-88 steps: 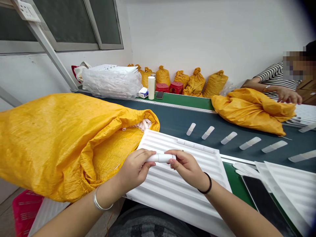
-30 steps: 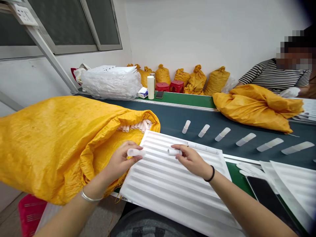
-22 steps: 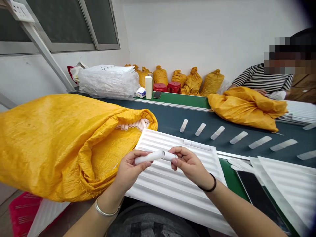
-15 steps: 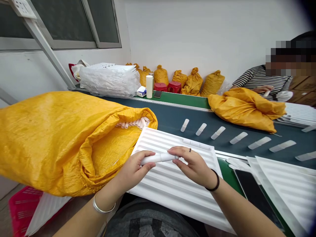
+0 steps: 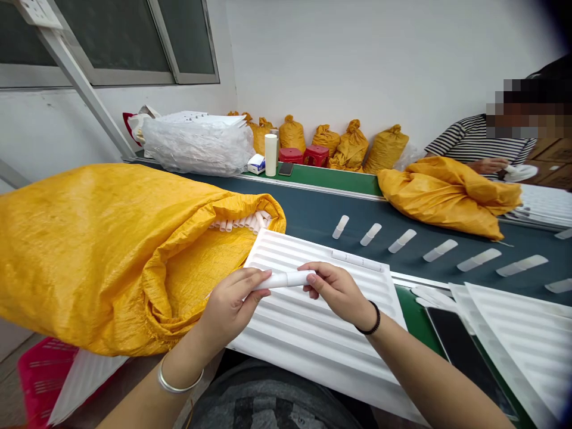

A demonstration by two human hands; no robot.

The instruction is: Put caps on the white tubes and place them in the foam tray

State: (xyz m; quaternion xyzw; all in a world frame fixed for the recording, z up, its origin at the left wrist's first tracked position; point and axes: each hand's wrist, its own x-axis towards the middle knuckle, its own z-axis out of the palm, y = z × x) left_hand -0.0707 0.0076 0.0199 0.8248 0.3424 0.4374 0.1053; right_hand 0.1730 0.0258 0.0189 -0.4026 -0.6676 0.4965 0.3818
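Note:
A white plastic tube with a seam near its middle is held level between both hands. My left hand is closed round its left end, and my right hand pinches the right end between thumb and fingers. Beneath the hands lies a white ribbed tray, with one tube in its far groove. At the left, a large yellow woven sack lies on its side, its mouth toward the tray. Several white tubes show inside the opening.
Several translucent tubes stand spaced along the dark conveyor belt. A black phone and more trays are at the right. Across the belt, a person in a striped shirt sits behind another yellow sack.
The tube and both hands have shifted slightly left, and my right fingers have curled further round its end. The tubes on the belt have moved right.

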